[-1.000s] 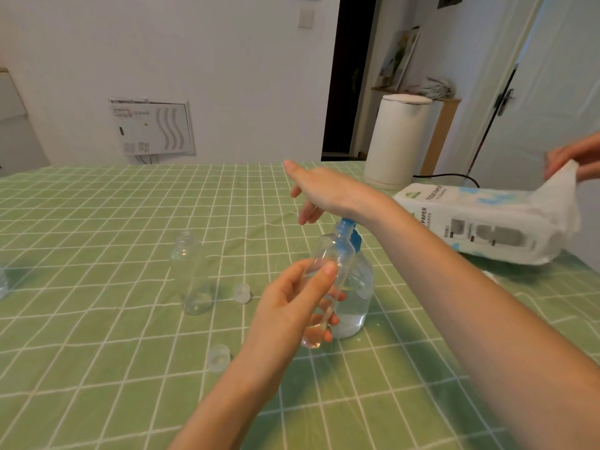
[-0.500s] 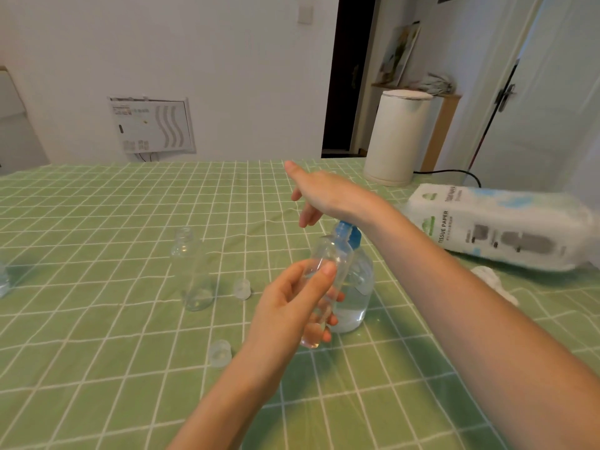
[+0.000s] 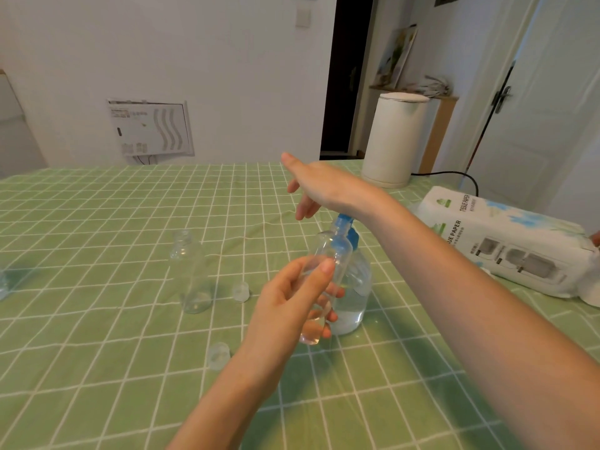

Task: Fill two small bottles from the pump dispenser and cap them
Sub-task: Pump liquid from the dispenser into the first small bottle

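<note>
We fill the first small bottle at the pump.
Near cap lies loose on the surface. Our left hand has its fingers clamped on that bottle, mouth against the pump dispenser spout. The second bottle stands open to the left. Our right hand has its fingers spread and its wrist on the pump head. Next, probably: press down, keep the mouth aligned.
</note>
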The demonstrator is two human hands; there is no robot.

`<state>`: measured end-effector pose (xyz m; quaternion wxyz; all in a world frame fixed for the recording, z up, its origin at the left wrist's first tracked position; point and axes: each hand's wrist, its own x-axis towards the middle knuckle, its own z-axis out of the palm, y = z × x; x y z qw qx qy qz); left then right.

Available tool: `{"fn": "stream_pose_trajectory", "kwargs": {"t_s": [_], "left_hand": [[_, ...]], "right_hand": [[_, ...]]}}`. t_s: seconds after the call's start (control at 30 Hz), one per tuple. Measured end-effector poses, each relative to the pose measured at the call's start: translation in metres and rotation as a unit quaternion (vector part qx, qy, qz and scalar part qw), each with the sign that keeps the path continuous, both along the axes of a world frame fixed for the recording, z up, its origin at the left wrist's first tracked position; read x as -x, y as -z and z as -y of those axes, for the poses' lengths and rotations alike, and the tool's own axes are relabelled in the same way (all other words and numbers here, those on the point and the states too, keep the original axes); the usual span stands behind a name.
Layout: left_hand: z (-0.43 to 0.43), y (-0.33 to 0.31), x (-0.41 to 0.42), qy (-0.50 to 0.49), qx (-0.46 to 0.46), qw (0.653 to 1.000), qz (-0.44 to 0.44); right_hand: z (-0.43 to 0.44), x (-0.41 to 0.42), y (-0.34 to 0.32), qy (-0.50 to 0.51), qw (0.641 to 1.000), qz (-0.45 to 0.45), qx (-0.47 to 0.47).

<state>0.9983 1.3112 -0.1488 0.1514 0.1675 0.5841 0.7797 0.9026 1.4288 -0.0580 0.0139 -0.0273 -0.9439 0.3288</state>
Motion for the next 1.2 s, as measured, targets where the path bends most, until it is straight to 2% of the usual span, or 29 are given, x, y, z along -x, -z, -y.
{"fn": "stream_pose_trajectory", "kwargs": {"t_s": [0.23, 0.83, 1.2], "left_hand": [[0.001, 0.003, -0.002, 0.000, 0.008, 1.000, -0.002], [-0.001, 0.002, 0.002, -0.001, 0.000, 1.000, -0.003], [0.002, 0.005, -0.001, -0.001, 0.015, 1.000, 0.001]], "right_hand": [[0.000, 0.000, 0.012, 0.009, 1.000, 0.024, -0.003], [0.000, 0.001, 0.000, -0.015, 1.000, -0.003, -0.004], [0.001, -0.001, 0.012, -0.002, 0.998, 0.039, -0.039]]}}
